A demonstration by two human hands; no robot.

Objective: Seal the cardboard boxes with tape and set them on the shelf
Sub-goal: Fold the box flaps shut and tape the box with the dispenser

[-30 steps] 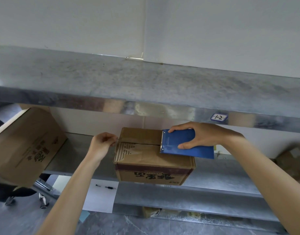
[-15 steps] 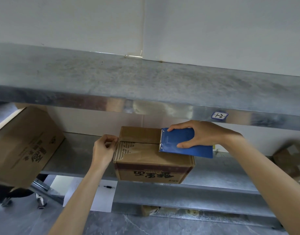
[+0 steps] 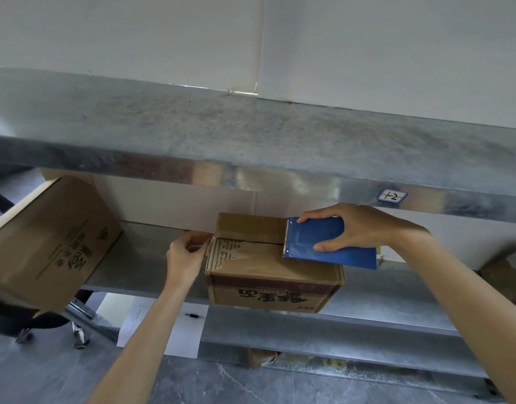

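A cardboard box (image 3: 268, 266) stands on the metal shelf (image 3: 146, 258), about in the middle of the view, with its near side a little over the near edge of the shelf. Its top flaps are closed, and the seam between them runs from left to right.

The two hands are apart, one at each end of the box. The right hand (image 3: 364, 228) grips a blue tape dispenser (image 3: 335, 246): the thumb is on its near side and the fingers are curled over its far side. The dispenser lies on the right part of the box top, over the seam, and its toothed metal edge points to the left. The left hand (image 3: 185, 258) is at the upper left edge of the box, where its curled fingers and thumb pinch the edge. I cannot tell if there is tape between these fingers.

To the left, a second box (image 3: 49, 243) is tilted and reaches out over the near edge of the same shelf. Above both there is an upper shelf (image 3: 251, 135), and on its front edge to the right is a small label (image 3: 392, 196) with handwriting. At the far right of the shelf is one more box (image 3: 507, 275), which is blurred. Below the shelf, a white sheet of paper (image 3: 169, 330) lies on the grey floor (image 3: 61, 374).
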